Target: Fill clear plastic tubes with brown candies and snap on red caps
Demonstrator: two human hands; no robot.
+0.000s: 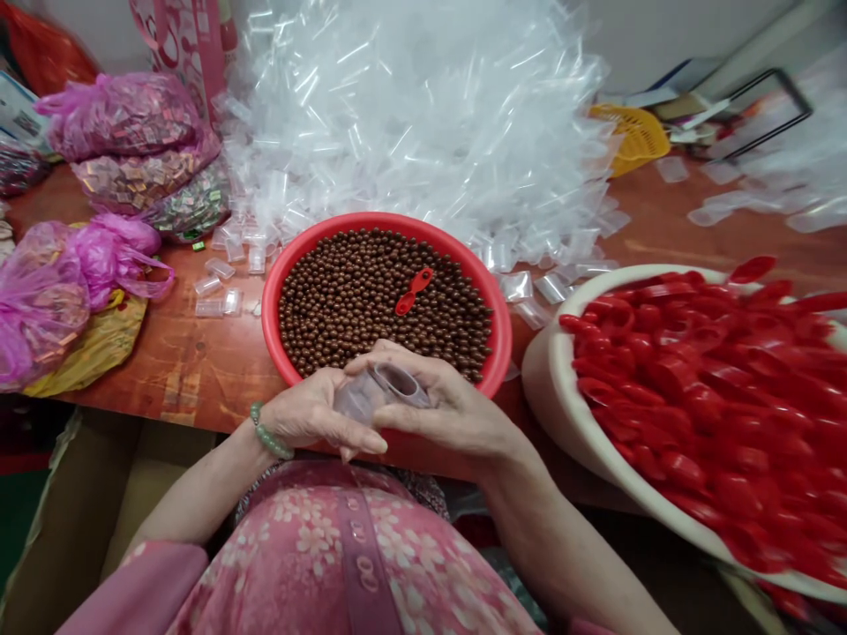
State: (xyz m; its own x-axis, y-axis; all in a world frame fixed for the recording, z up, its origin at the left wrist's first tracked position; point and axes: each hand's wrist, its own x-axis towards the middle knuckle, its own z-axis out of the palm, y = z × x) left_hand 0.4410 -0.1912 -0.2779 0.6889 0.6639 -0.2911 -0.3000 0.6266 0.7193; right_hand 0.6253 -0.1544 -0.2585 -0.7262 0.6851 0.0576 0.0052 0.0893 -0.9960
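My left hand (318,413) is closed around a clear plastic tube (356,399). Pressed close beside it, my right hand (453,401) grips another clear tube (401,381), whose oval open mouth faces up. Fingers cover much of both tubes, and I cannot tell whether more are in the hands. Just beyond them, a red basin (499,331) holds many small round brown balls (344,300). A red plastic cap piece (415,291) with two rounded ends lies on top of the balls.
A large heap of clear tubes (423,123) rises behind the basin. On the right stands a cream tub (552,388) full of red plastic caps (728,397). Pink bags (125,115) of small pieces lie at left. A yellow basket (632,137) sits farther back.
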